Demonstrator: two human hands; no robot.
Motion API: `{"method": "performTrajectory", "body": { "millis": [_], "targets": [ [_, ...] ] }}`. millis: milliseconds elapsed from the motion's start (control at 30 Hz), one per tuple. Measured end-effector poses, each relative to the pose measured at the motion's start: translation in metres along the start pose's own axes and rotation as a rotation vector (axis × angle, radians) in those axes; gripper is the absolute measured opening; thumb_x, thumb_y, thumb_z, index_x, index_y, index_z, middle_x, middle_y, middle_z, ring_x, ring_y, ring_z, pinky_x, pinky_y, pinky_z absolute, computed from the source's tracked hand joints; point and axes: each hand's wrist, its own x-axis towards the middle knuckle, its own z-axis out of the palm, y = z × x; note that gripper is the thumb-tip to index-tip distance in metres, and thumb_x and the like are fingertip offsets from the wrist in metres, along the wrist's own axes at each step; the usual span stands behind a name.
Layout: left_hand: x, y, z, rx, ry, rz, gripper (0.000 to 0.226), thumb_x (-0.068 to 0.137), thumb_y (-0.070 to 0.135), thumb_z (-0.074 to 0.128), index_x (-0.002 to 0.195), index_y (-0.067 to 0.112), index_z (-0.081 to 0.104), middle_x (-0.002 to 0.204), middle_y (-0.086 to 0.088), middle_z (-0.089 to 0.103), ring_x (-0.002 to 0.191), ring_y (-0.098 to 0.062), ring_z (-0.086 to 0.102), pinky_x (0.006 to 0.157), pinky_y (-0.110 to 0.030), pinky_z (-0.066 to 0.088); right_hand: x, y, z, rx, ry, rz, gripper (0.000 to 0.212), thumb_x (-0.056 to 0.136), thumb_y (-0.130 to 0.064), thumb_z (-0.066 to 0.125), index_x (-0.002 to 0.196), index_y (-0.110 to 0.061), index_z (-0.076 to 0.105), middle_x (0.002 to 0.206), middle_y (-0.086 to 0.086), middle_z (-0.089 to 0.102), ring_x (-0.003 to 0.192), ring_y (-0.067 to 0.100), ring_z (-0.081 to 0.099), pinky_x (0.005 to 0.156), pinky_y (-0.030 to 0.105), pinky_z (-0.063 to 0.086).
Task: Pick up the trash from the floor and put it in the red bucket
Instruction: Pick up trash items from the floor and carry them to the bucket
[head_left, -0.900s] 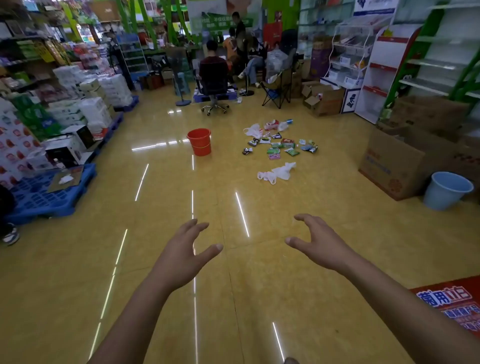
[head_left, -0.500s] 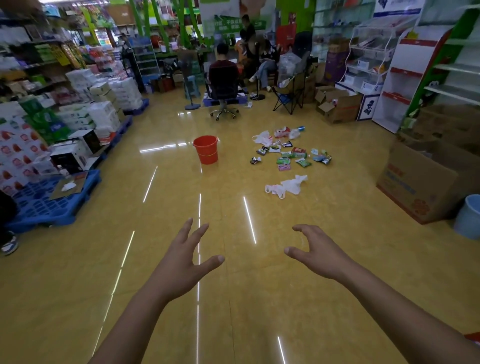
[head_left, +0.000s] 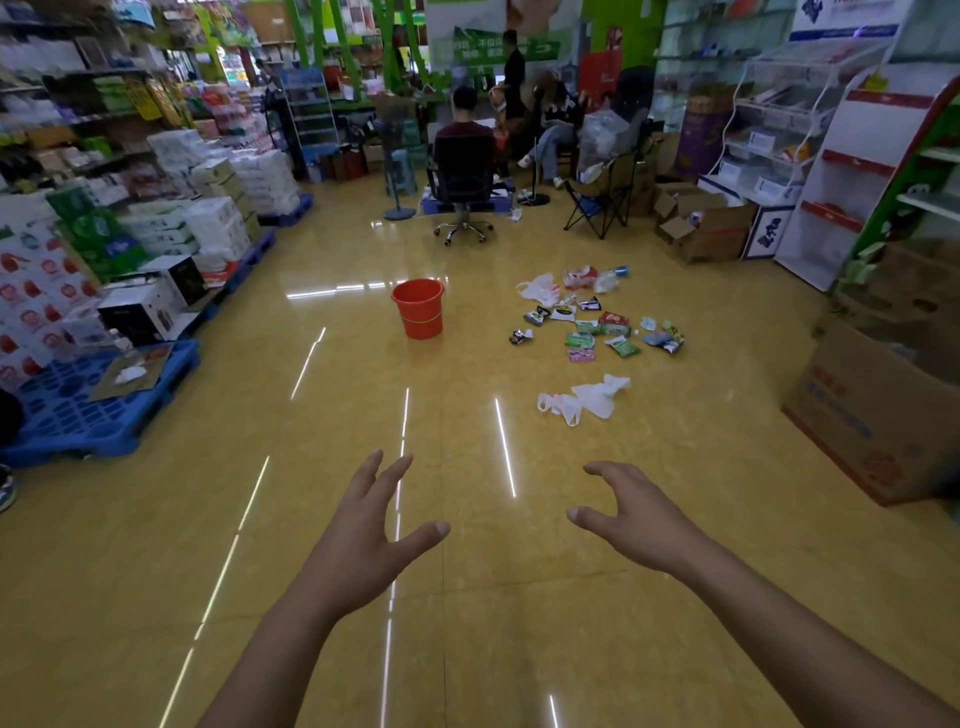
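A red bucket (head_left: 418, 307) stands upright on the yellow shop floor ahead. To its right lies a scatter of trash: several snack wrappers (head_left: 602, 328) and white plastic bags at the far end (head_left: 540, 289). A crumpled white plastic bag (head_left: 587, 399) lies nearest to me. My left hand (head_left: 363, 540) and my right hand (head_left: 631, 517) are stretched out in front, fingers spread, holding nothing, well short of the trash and bucket.
A blue pallet (head_left: 78, 415) with stacked boxed goods lines the left side. A large cardboard box (head_left: 878, 415) sits at the right. People sit on chairs (head_left: 464, 182) behind the bucket, with open cartons (head_left: 701, 228) and white shelves (head_left: 852, 171) at the back right.
The bucket and trash have come closer and lower in view as I move forward. Both hands stay stretched out and empty.
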Motion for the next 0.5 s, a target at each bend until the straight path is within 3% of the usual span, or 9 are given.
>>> {"method": "performTrajectory", "body": {
  "millis": [267,500],
  "targets": [
    [0.094,-0.028,-0.003,-0.02,-0.043,0.025,0.092,0.069,0.072,0.066,0.148,0.048,0.023,0.16,0.021,0.002,0.145,-0.003,0.017,0.113,-0.032,0.03,0.09,0.002,0.003,-0.006,-0.016,0.029,0.07,0.083,-0.055,0.063,0.144,-0.031,0.037,0.15,-0.006,0.033,0.136,0.015,0.037,0.108,0.032,0.036],
    [0.209,-0.062,-0.021,-0.005,-0.09,0.055,0.094,0.069,0.073,0.065,0.148,0.047,0.022,0.159,0.024,0.002,0.145,-0.001,0.016,0.111,-0.031,0.031,0.204,-0.018,-0.001,-0.036,-0.039,0.038,0.071,0.084,-0.054,0.063,0.145,-0.029,0.035,0.151,-0.006,0.031,0.134,0.012,0.038,0.105,0.027,0.036]
  ]
}}
